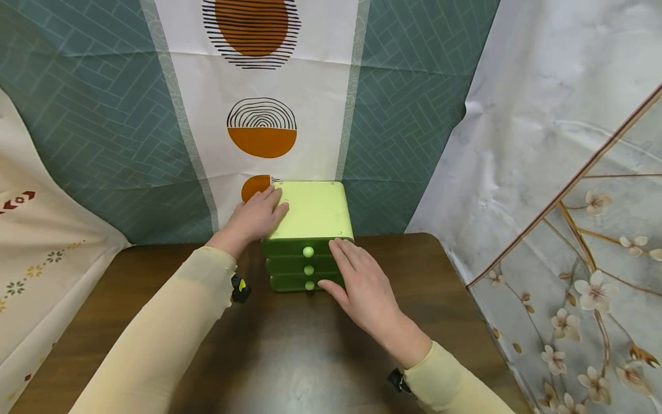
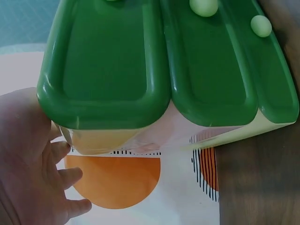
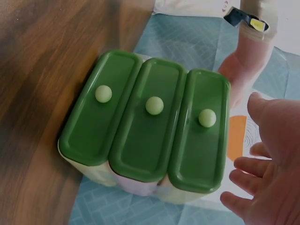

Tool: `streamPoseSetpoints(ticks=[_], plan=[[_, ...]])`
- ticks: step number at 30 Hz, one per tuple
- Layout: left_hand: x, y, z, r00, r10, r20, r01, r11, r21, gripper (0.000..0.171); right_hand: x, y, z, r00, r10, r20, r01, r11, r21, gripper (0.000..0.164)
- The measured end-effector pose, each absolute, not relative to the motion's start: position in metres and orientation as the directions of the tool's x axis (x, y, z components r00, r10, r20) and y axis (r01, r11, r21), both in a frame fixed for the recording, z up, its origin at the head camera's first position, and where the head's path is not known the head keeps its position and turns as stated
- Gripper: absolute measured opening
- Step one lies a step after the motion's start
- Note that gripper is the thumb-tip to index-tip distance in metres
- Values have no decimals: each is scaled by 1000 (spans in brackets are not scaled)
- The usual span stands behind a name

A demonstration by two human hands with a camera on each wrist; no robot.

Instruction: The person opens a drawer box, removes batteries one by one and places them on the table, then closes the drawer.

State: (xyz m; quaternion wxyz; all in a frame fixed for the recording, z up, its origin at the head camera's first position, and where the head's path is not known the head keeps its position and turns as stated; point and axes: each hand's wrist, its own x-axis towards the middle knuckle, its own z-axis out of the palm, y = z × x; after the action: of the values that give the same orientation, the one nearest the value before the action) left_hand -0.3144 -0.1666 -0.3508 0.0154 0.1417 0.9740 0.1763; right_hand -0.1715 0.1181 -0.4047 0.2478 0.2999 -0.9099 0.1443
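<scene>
A small three-drawer chest (image 1: 315,211) stands on the brown table, with a pale green top and dark green drawer fronts. Each front has a round light green knob (image 1: 308,252). My left hand (image 1: 257,217) rests at the chest's top left edge, fingers extended over it. In front of the right side is my right hand (image 1: 366,286), its fingers straight and overlapping the top drawer's right end. The right wrist view shows all three drawer fronts (image 3: 147,124) closed and that hand's fingers (image 3: 248,180) spread beside the top one. Neither hand grips anything.
The brown table (image 1: 289,351) reaches forward from a patterned cloth backdrop (image 1: 403,132) right behind the chest. A floral white cloth (image 1: 569,241) hangs on the right, and a cream cloth (image 1: 46,253) on the left. Both wrists carry small black devices.
</scene>
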Motion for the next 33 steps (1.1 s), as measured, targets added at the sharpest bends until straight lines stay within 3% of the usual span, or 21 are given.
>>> streamPoseSetpoints(ticks=[9,21,33], plan=[[-314,-165,-353,-964,267,14,259,919,297,75,-168,106,-409,-691,-484,537,-624,774,-105,76],[-316,-168,-355,-963,267,24,257,894,368,72,-182,92,-414,-789,-388,477,-546,799,-253,34],[-318,-171,-366,-955,290,63,278,800,532,69,-198,78,-419,-889,-298,348,-424,824,-377,34]])
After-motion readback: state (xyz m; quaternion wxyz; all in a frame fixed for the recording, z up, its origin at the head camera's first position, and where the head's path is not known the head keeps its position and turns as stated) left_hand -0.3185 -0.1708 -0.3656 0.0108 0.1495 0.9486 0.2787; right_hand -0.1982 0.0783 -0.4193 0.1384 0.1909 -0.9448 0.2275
